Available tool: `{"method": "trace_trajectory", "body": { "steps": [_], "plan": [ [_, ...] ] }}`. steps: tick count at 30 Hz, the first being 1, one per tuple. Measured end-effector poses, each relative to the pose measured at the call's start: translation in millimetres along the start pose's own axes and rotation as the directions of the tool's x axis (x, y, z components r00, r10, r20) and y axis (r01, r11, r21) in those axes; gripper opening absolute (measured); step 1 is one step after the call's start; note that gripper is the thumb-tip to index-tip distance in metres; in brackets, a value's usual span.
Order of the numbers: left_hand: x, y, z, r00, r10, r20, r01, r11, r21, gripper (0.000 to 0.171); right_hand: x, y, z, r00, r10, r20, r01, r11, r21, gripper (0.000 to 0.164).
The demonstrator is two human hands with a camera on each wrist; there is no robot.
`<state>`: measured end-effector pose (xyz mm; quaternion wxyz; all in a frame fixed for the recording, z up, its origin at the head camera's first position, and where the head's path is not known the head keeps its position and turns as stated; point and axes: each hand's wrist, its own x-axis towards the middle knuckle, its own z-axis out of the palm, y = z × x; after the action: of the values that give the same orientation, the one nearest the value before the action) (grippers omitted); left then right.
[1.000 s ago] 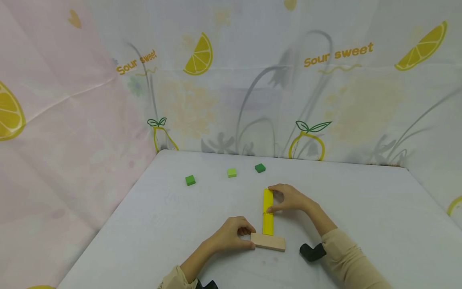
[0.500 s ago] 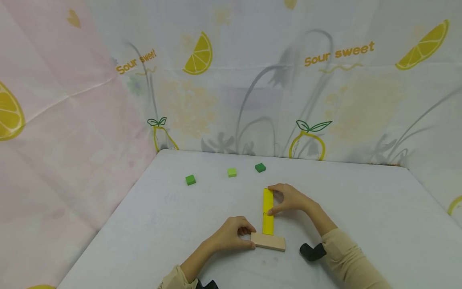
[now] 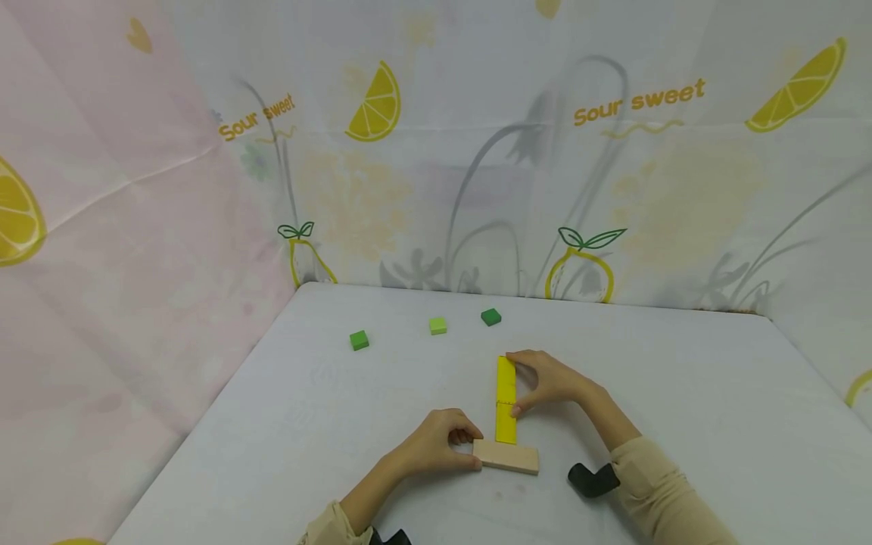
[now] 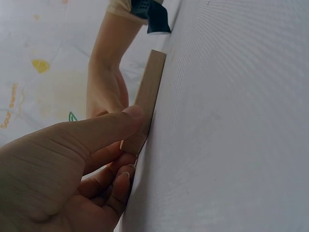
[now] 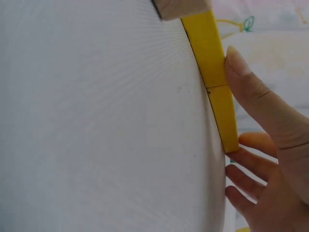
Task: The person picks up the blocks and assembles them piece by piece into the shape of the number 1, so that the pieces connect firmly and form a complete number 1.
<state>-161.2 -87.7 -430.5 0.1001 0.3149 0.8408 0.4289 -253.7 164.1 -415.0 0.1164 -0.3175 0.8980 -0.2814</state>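
Tabletop (image 3: 286, 439) before lemon-print backdrop (image 3: 436, 174) (left grip (image 3: 438, 443) pinching wooden block (image 3: 507, 456), right grip (image 3: 549, 380) spread)

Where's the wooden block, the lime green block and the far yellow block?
Wooden block (image 3: 506, 455), head view: its top face.
Lime green block (image 3: 437, 324), head view: its top face.
Far yellow block (image 3: 506, 378), head view: its top face.
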Motion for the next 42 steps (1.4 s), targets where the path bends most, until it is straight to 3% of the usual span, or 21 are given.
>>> {"method": "trace_trajectory", "body": {
  "steps": [21, 30, 42],
  "plan": [
    [-0.3, -3.2, 1.4, 1.000, 0.024, -0.004, -0.024, 1.000, 0.002, 0.030, 0.1, -1.7, 0.3, 1.000, 0.003, -0.005, -0.003, 1.000, -0.015, 0.095],
    [0.0, -0.3, 0.7, 1.000, -0.009, 0.004, 0.009, 1.000, 0.006, 0.029, 0.0, -2.4, -0.2, 1.000, -0.002, -0.006, 0.002, 1.000, -0.008, 0.096],
    [0.3, -1.3, 1.0, 1.000, 0.005, -0.001, -0.005, 1.000, 0.020, 0.029, 0.2, -1.9, -1.7, 1.000, -0.010, 0.008, 0.010, 1.000, -0.029, 0.095]
  ]
}}
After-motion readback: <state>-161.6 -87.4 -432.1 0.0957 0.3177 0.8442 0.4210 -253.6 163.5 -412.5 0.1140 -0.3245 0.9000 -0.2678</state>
